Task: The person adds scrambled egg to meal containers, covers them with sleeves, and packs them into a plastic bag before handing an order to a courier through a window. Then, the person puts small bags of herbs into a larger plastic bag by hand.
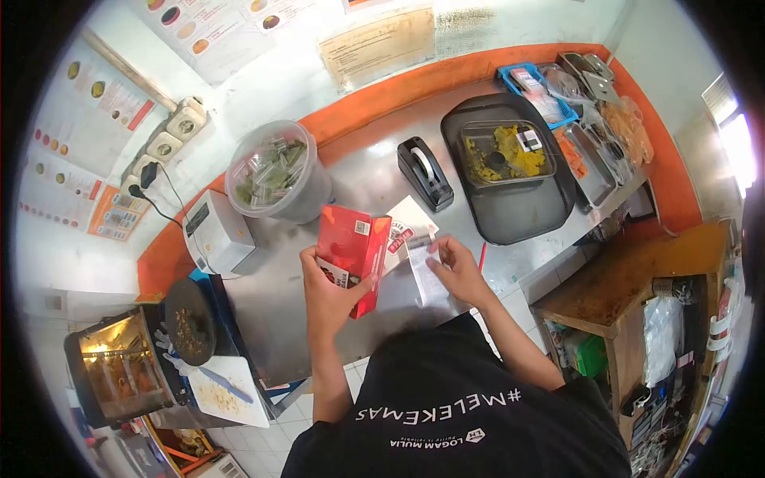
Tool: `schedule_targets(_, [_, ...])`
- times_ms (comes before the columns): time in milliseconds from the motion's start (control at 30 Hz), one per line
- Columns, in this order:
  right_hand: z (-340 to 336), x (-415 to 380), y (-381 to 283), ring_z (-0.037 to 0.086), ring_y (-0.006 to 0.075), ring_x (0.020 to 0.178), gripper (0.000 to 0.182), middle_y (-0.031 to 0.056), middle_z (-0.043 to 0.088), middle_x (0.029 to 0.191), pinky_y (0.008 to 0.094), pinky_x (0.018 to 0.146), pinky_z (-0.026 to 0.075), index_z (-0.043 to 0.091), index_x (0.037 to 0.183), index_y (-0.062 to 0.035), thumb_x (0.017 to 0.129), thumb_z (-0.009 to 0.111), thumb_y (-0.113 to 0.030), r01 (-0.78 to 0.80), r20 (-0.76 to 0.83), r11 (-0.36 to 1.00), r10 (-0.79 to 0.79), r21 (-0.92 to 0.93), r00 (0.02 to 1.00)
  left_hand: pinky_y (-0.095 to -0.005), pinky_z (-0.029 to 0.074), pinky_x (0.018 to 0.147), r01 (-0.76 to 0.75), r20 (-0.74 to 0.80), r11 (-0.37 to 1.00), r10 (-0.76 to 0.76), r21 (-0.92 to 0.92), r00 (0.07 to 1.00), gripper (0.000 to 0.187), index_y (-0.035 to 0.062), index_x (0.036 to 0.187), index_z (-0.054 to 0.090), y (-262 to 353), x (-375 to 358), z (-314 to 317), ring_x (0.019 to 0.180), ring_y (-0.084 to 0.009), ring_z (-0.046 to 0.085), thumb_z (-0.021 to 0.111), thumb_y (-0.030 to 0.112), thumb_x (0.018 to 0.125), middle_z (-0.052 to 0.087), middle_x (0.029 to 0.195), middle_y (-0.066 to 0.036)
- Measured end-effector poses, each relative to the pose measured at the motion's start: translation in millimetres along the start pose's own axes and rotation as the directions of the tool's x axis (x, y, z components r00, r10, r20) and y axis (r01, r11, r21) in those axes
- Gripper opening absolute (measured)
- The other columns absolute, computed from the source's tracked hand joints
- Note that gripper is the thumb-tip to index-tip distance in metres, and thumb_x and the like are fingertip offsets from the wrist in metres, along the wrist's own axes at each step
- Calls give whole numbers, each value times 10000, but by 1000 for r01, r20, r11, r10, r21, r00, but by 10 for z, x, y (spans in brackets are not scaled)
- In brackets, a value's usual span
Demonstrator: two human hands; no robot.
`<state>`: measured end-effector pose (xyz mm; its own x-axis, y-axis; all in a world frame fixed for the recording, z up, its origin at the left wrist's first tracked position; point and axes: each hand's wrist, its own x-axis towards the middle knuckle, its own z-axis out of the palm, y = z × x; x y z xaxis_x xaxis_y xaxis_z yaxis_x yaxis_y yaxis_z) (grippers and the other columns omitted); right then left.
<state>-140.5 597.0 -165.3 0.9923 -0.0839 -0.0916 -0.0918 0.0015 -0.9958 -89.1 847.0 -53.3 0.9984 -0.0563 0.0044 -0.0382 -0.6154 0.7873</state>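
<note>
My left hand [335, 299] is closed around a red printed cardboard box [347, 239], thumb on its near side and fingers along the left edge. The box is tilted up over the steel counter. In my right hand [460, 275], a white receipt [429, 275] is pinched between thumb and fingers, its lower end hanging down. Behind the box and receipt lies a cream flat piece of packaging [414, 213] with a red logo, partly covered by both.
On the steel counter [279, 319] stand a tub of small green-filled packets [315, 187], a white label printer-like machine [219, 231], a tape dispenser [425, 173] and a black tray [510, 223] bearing a container of yellow food [486, 183]. A knife [227, 385] lies on a cutting board [235, 410].
</note>
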Motion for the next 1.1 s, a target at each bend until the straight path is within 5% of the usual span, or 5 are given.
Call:
schedule_targets(200, [157,710,423,597,442,861,411,201,525,1070,509,759,493,489,1038,-48,790,808,-120,213,-112,756,-353,-619,929,-483,439,961,-180,-4,984,180,9,984,841,60,1218,414,-50,373,433,1128,-350,531,952,273,609,513,1142,-146])
schedule_targets(567, [-357,227,666,563,156,791,274,59,585,905,344,737,508,589,1043,-41,933,723,-253,-39,-298,972,-33,-234,954,-570,243,1192,-463,333,821,356,336,873,763,81,1227,519,-194,481,884,1461,-411,314,924,307,620,365,1530,-229])
schedule_targets(733, [-498,1049,468,535,162,1237,767,66,586,1383,370,1039,447,542,1420,-25,1001,472,-664,-402,88,906,393,132,915,-521,251,1220,35,-46,886,-63,-462,997,833,102,1548,333,-1151,325,1018,1465,-322,349,703,485,908,319,1606,-174])
schedule_targets(833, [-323,1291,516,402,232,1411,923,117,432,1556,393,1162,336,447,1495,-32,934,480,-765,-312,501,914,149,260,853,-534,271,1210,481,410,128,-365,-867,836,823,126,1595,270,-1404,379,1136,1476,-320,343,415,673,997,331,1620,-129])
schedule_targets(1100, [-368,610,658,118,293,1554,1351,127,37,1701,457,1163,342,-89,1616,-141,719,521,-947,-462,520,873,326,156,790,-523,371,1159,387,415,336,14,-859,910,810,121,1574,305,-1373,57,1244,1456,-336,383,376,687,998,372,1597,-113])
